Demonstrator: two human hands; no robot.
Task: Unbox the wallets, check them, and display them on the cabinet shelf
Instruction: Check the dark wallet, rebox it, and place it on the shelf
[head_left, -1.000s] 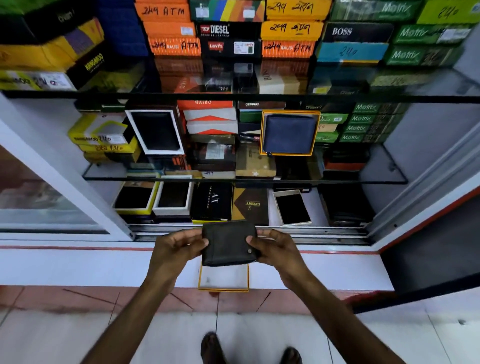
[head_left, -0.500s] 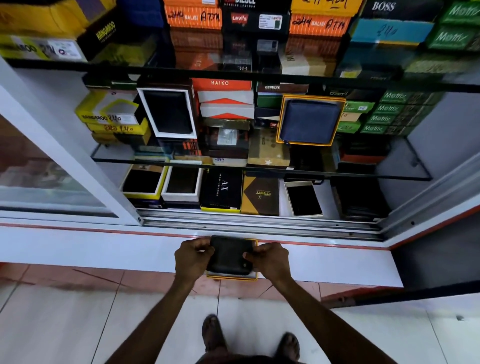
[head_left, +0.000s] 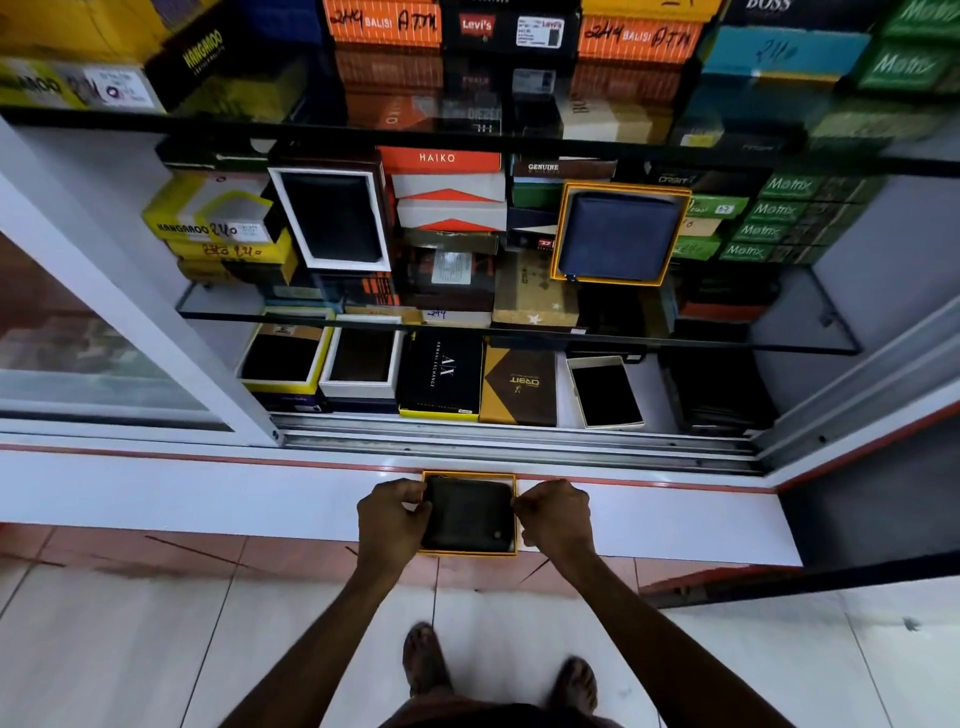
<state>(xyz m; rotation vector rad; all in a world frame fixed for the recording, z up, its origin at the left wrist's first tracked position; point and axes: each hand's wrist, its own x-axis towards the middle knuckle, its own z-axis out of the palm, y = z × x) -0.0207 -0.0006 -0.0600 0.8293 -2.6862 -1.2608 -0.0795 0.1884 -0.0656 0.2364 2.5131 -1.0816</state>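
A dark wallet (head_left: 467, 514) lies inside an orange-edged box tray (head_left: 470, 554) on the white ledge (head_left: 208, 499) in front of the cabinet. My left hand (head_left: 390, 519) pinches the wallet's left edge and my right hand (head_left: 555, 517) pinches its right edge. On the middle glass shelf (head_left: 363, 318) a navy wallet in an orange-edged tray (head_left: 618, 234) stands propped up, and a black wallet in a white tray (head_left: 330, 218) leans to its left.
The bottom shelf holds several open trays and boxes, among them a black AX box (head_left: 441, 371) and a brown box (head_left: 519, 387). Stacked branded boxes fill the upper shelves. A sliding glass door (head_left: 104, 338) covers the left. My feet (head_left: 498, 670) stand on the tiled floor.
Both hands lowered the dark wallet from in front of the cabinet down into the orange-edged tray on the ledge. The view tilted downward.
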